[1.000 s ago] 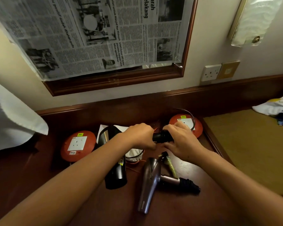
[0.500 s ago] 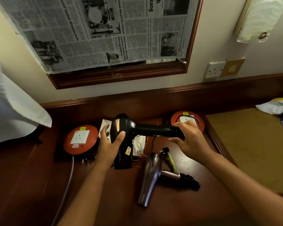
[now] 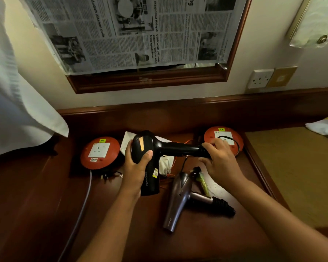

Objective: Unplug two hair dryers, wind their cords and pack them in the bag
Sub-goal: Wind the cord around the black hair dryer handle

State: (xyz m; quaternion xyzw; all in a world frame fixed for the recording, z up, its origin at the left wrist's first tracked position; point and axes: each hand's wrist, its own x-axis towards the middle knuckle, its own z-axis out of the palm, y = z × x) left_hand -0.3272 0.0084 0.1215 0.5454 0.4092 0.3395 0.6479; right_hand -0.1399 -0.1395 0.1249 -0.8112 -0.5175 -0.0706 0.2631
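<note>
Barely shifted since 0.5 s ago: black dryer [image 3: 150, 157] mid-frame, left hand [image 3: 135, 167] fingers wrapped round its body, right hand [image 3: 219, 159] pinching the handle end. Loose cord [image 3: 184, 163] might snag the grey dryer [image 3: 180, 199].

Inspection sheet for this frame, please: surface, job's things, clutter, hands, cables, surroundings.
Surface: dark wooden desk, glossy.
Job's things: black dryer held above the desk; grey dryer lying on it, cord wound at its handle end; white bag behind the black dryer.
Clutter: green item by the grey dryer.
Hands: left hand grips the black dryer's body; right hand grips its handle end.
Cables: grey cable runs from the left reel toward the viewer; thin black cord over the right reel.
Surroundings: newspaper over a framed mirror, wall socket, white cloth at left.
</note>
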